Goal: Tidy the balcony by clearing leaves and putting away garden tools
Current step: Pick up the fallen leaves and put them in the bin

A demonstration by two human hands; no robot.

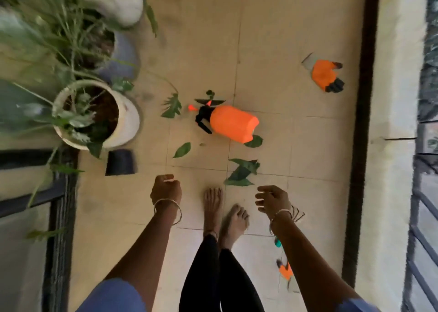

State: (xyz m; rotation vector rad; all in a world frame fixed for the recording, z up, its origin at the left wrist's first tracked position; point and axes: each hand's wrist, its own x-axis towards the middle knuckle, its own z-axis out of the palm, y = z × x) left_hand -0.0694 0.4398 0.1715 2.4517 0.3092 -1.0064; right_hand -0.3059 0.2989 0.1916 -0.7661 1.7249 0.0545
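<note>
Head view, straight down onto the balcony floor (pixel 272 39). Leaves scattered over the middle tiles: a dark clump of leaves (pixel 242 172) just ahead of the bare feet (pixel 213 205), a single leaf (pixel 182 149) off to its left, another leaf (pixel 254 141) peeping out from under the base of the orange sprayer (pixel 233 123), and a frilled leaf (pixel 171 105) up by the nozzle. Sprayer down on its side, dead centre. Out to the right, well apart, an orange glove (pixel 324 75). A second glove (pixel 285 270) and what looks like a small rake (pixel 298 213) on the tiles under the right arm. Left hand (pixel 166 188) balled into a fist, nothing visible in it. Right hand (pixel 272 199) hovering with fingers loosely curled and spread, holding nothing, nearest the clump. Best bet from here: bend and take the clump first with the right, scooping from underneath rather than pinching one leaf, limp leaves likely sliding apart otherwise. Then across to the single leaf, unclenching that fist to help. Lift the sprayer by its black handle before going for the leaf beneath, and keep it upright in case of water inside. Mind the white pot (pixel 128 122) and the small black pot (pixel 120 162) on the left: trailing stems close by, easy to snag.
</note>
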